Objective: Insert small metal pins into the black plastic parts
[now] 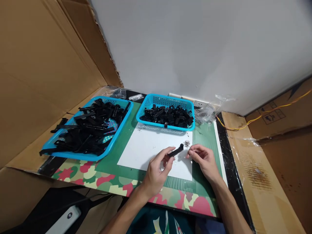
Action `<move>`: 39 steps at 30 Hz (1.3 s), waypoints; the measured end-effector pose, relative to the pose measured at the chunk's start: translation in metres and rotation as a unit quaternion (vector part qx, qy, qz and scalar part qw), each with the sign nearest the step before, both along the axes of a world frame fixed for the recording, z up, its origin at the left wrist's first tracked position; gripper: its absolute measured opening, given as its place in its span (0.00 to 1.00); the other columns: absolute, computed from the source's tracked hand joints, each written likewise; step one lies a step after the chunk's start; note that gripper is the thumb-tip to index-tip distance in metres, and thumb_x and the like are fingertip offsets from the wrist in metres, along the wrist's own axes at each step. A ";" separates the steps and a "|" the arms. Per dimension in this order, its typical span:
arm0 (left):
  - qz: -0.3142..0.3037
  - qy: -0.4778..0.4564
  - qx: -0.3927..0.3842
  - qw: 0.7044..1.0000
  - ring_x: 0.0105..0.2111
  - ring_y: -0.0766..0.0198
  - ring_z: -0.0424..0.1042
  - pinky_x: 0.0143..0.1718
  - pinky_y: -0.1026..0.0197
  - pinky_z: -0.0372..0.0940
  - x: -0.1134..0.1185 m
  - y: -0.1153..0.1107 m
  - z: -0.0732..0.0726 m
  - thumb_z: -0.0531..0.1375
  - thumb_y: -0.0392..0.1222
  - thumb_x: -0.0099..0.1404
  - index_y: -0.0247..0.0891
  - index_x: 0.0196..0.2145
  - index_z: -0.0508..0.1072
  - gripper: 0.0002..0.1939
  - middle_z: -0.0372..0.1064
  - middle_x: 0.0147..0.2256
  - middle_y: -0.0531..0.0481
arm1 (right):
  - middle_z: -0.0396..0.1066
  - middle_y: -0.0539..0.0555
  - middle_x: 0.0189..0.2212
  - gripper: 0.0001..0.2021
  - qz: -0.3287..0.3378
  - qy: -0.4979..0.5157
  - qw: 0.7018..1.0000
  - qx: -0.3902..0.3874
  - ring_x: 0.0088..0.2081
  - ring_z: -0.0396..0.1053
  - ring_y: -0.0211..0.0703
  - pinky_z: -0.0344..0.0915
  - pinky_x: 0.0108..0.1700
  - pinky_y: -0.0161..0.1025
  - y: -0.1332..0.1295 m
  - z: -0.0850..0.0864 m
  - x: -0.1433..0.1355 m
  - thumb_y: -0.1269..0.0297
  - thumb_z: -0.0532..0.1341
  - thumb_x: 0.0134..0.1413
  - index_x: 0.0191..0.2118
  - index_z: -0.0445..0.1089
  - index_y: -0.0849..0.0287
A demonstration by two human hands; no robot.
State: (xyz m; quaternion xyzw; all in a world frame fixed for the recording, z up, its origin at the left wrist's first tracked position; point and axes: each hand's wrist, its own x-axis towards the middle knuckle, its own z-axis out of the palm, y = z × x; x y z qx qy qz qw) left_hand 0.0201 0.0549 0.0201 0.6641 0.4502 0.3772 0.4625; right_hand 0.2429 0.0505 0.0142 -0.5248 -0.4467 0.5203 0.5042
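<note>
Green worktop (122, 139), basket (170, 101) at far edge. Left hand (157, 170) pinches black part (175, 151); right hand (206, 161): fingertips together, contents too small to tell.

You hold a slim black part (177, 150) between the thumb and fingers of your left hand (156, 172), tilted above a white sheet (136, 149). Your right hand (206, 162) pinches a thin piece (189, 148), too small to make out, near a little pile (186, 143) of fine bits. Beyond your hands, two blue baskets (156, 124) of black parts rest on the green tabletop (123, 139), the left one heaped higher.
</note>
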 end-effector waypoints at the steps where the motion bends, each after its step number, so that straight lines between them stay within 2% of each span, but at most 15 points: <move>1: 0.005 -0.007 0.002 1.000 0.41 0.60 0.75 0.42 0.60 0.68 0.002 0.001 0.000 0.57 0.47 0.78 0.43 0.57 0.75 0.15 0.76 0.44 0.46 | 0.79 0.54 0.28 0.17 -0.008 0.003 1.000 -0.002 0.32 0.75 0.45 0.69 0.36 0.39 -0.002 0.001 -0.002 0.47 0.71 0.57 0.37 0.74 0.57; 5: 0.006 -0.047 0.016 0.999 0.43 0.58 0.73 0.42 0.59 0.67 0.006 0.006 -0.001 0.60 0.47 0.76 0.41 0.48 0.78 0.10 0.74 0.43 0.45 | 0.78 0.54 0.30 0.16 -0.025 0.014 1.000 0.008 0.34 0.75 0.45 0.69 0.37 0.39 -0.009 0.002 -0.008 0.49 0.71 0.57 0.36 0.75 0.56; 9: 0.039 -0.132 0.017 0.990 0.40 0.60 0.73 0.41 0.59 0.67 0.009 0.008 0.001 0.56 0.50 0.79 0.39 0.41 0.71 0.13 0.72 0.43 0.44 | 0.77 0.53 0.29 0.13 -0.041 0.011 0.999 0.012 0.31 0.72 0.42 0.67 0.34 0.38 -0.008 -0.002 -0.007 0.52 0.73 0.56 0.35 0.78 0.57; 11: 0.056 -0.185 -0.019 0.981 0.39 0.61 0.75 0.41 0.58 0.69 0.011 0.009 0.007 0.51 0.51 0.81 0.41 0.41 0.66 0.13 0.74 0.45 0.44 | 0.77 0.53 0.28 0.14 -0.055 0.008 0.998 0.004 0.29 0.69 0.41 0.65 0.33 0.38 -0.006 -0.005 -0.004 0.51 0.73 0.55 0.35 0.79 0.57; 13: 0.048 -0.211 -0.084 0.973 0.32 0.63 0.74 0.36 0.59 0.68 0.014 0.010 0.013 0.51 0.53 0.81 0.42 0.43 0.62 0.12 0.76 0.39 0.48 | 0.76 0.53 0.27 0.15 -0.062 0.001 0.998 -0.001 0.28 0.67 0.40 0.63 0.31 0.37 -0.005 -0.007 -0.003 0.50 0.73 0.54 0.34 0.80 0.58; 15: 0.022 -0.191 -0.143 0.971 0.26 0.65 0.69 0.29 0.63 0.64 0.017 0.013 0.017 0.54 0.54 0.79 0.42 0.43 0.63 0.13 0.73 0.29 0.53 | 0.72 0.51 0.24 0.15 -0.068 -0.004 0.998 0.000 0.26 0.62 0.38 0.59 0.29 0.37 -0.004 -0.009 -0.003 0.49 0.73 0.54 0.33 0.81 0.58; 16: 0.005 -0.167 -0.158 0.973 0.26 0.65 0.68 0.28 0.64 0.62 0.018 0.015 0.019 0.56 0.55 0.78 0.41 0.43 0.65 0.14 0.71 0.28 0.54 | 0.69 0.50 0.22 0.16 -0.072 -0.005 0.997 0.000 0.25 0.59 0.37 0.56 0.28 0.37 -0.004 -0.010 -0.003 0.49 0.73 0.54 0.32 0.81 0.59; 19: -0.047 -0.099 -0.167 0.980 0.35 0.63 0.70 0.34 0.63 0.63 0.022 0.020 0.020 0.62 0.54 0.74 0.38 0.42 0.73 0.15 0.72 0.35 0.49 | 0.55 0.45 0.18 0.17 -0.087 -0.002 0.996 -0.003 0.23 0.49 0.34 0.48 0.25 0.37 -0.005 -0.011 -0.004 0.48 0.74 0.52 0.31 0.82 0.59; 22: -0.082 -0.093 -0.178 0.976 0.39 0.61 0.70 0.38 0.62 0.63 0.027 0.020 0.016 0.62 0.54 0.73 0.37 0.44 0.76 0.16 0.72 0.39 0.48 | 0.50 0.44 0.18 0.17 -0.083 -0.013 0.996 -0.005 0.23 0.46 0.34 0.45 0.25 0.37 -0.008 -0.009 -0.005 0.48 0.74 0.52 0.30 0.82 0.59; 25: -0.088 -0.102 -0.175 0.975 0.37 0.62 0.68 0.37 0.63 0.61 0.033 0.017 0.013 0.61 0.55 0.74 0.37 0.41 0.75 0.16 0.70 0.37 0.50 | 0.50 0.45 0.19 0.17 -0.066 -0.042 0.997 -0.007 0.23 0.46 0.35 0.45 0.26 0.37 -0.010 -0.005 -0.006 0.48 0.73 0.53 0.29 0.82 0.59; 29: -0.077 -0.079 -0.152 0.982 0.34 0.64 0.64 0.35 0.64 0.58 0.036 0.013 0.013 0.58 0.54 0.76 0.38 0.34 0.70 0.18 0.65 0.32 0.52 | 0.52 0.46 0.20 0.16 -0.051 -0.061 0.997 -0.006 0.24 0.49 0.36 0.47 0.26 0.37 -0.012 -0.004 -0.008 0.48 0.72 0.53 0.30 0.83 0.58; 33: -0.061 -0.080 -0.149 0.984 0.34 0.64 0.65 0.36 0.63 0.59 0.037 0.012 0.016 0.58 0.53 0.76 0.38 0.35 0.69 0.17 0.65 0.32 0.53 | 0.53 0.46 0.20 0.16 -0.041 -0.049 0.998 -0.003 0.24 0.49 0.36 0.47 0.26 0.37 -0.010 -0.004 -0.008 0.48 0.72 0.55 0.34 0.84 0.58; 39: -0.065 -0.067 -0.132 0.987 0.35 0.63 0.68 0.38 0.63 0.61 0.044 0.015 0.015 0.58 0.53 0.76 0.38 0.35 0.71 0.17 0.67 0.32 0.52 | 0.55 0.46 0.19 0.17 -0.052 -0.049 0.997 0.008 0.23 0.50 0.35 0.48 0.25 0.37 -0.008 -0.003 -0.006 0.48 0.73 0.53 0.31 0.82 0.59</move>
